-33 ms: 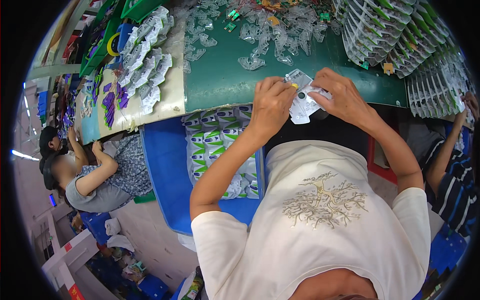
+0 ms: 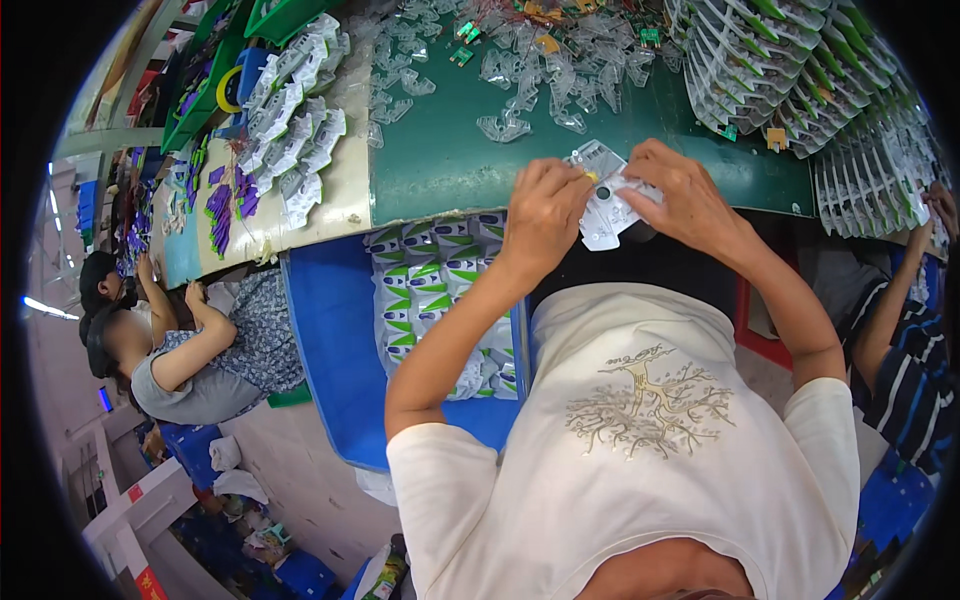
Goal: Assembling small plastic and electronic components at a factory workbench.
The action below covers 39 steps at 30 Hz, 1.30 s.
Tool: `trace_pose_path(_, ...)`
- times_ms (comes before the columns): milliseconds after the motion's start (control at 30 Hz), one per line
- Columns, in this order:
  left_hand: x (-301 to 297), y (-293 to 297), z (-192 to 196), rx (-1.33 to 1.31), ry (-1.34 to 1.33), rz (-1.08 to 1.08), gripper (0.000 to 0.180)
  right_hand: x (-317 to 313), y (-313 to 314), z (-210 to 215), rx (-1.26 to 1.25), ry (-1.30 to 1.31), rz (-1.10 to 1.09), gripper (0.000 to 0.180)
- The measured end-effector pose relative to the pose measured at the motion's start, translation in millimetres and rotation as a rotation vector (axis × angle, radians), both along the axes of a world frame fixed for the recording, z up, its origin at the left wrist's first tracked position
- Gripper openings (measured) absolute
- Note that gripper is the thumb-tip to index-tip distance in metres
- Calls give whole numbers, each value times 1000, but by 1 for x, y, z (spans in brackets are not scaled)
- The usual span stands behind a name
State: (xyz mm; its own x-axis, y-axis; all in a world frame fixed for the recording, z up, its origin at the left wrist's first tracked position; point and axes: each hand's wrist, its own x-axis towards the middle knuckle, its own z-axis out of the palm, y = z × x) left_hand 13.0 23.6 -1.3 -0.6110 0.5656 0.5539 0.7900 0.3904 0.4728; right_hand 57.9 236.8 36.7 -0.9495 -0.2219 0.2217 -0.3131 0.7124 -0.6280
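Observation:
At the near edge of the green tabletop, a white plastic housing point(image 2: 603, 222) with a dark round hole near its middle is held between my hands. My left hand point(image 2: 545, 208) grips its left side, fingers bent, with a small yellow piece at the fingertips. My right hand point(image 2: 690, 200) is closed on the right side, its thumb pressed onto the face near the hole. Curled fingers hide parts of both edges. Beyond the hands lies a scattered heap of clear plastic pieces point(image 2: 505, 127).
Nested white-and-green housings point(image 2: 745, 70) stand at the far right; more housings point(image 2: 300, 190) lie at the left. Small green circuit boards point(image 2: 461, 56) sit among the clear pieces. Below the table edge is a blue bin point(image 2: 335, 340) of white-and-green parts. Co-workers sit at both sides.
Both hands and the housing have shifted very slightly; the left fingers sit a little lower on it. The grips look the same.

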Motion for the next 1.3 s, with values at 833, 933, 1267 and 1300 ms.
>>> trace_pose_path(833,-18,-2,5,-3,-342,-265,73,37,-26,-10,164,337,-18,25)
trace_pose_path(933,-23,-6,5,-5,-400,-276,72,34,-27,0,42,262,-8,27)
trace_pose_path(1267,-15,-14,0,35,-641,-192,67,45,-10,-32,-341,20,-268,16)
trace_pose_path(1300,-13,-13,4,76,-587,-148,65,51,-3,-27,-355,5,-238,17)
